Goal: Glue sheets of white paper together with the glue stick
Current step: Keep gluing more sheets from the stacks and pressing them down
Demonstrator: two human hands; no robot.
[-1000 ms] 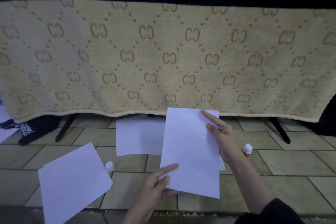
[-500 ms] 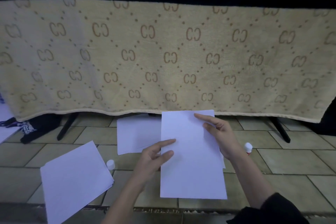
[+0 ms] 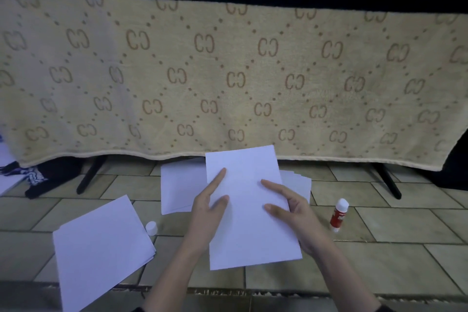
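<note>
The top sheet [image 3: 250, 210] was held flat under straightened fingers of the left hand [image 3: 205, 213] and right hand [image 3: 293, 213], its long axis running away from the person over the sheets beneath [image 3: 298, 182]. The glue stick [image 3: 338, 215] lay uncapped on the tiled floor [image 3: 392, 248], just beside the right hand and nearer to it. Its red label's writing could not be read; the blanket [image 3: 228, 71] was patterned with paired C's.

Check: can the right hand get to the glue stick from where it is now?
Probably yes. The glue stick lies on the tiled floor just right of the right hand, with bare tile between them. But that hand's fingers rest flat on the top sheet, so it must lift off first.
</note>
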